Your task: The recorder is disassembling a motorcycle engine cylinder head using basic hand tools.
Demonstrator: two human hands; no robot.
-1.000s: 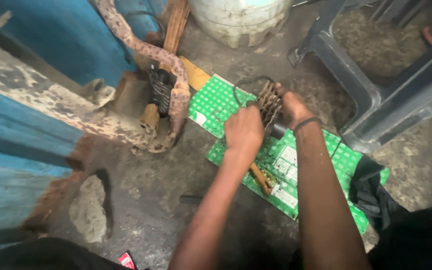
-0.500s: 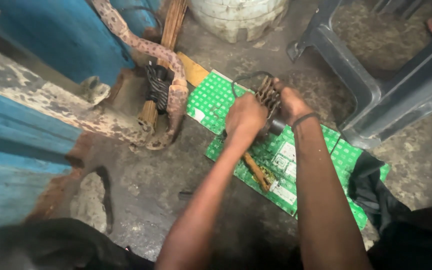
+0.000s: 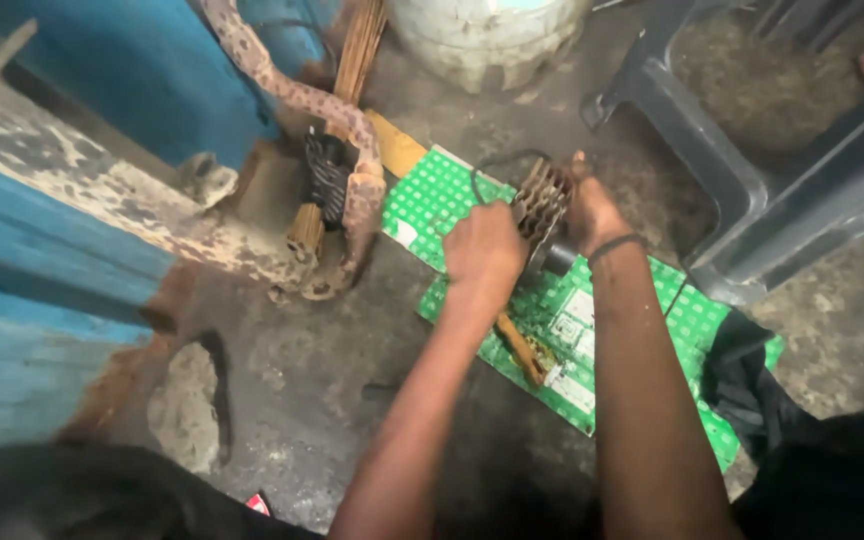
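Nearest, a wooden-handled tool [image 3: 520,348] lies on the green sheet [image 3: 687,320], long axis running near-right. Beyond it, the left hand [image 3: 484,250] is clenched beside the ribbed metal part [image 3: 542,205]; the right hand [image 3: 592,210] grips that part's right side. Farther left, a mottled hose [image 3: 352,160] curves.

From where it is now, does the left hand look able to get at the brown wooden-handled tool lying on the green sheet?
Probably yes: the left hand sits just above the wooden-handled tool on the green sheet, with nothing between.

Green patterned sheet [image 3: 452,195] — blue wall [image 3: 142,70]
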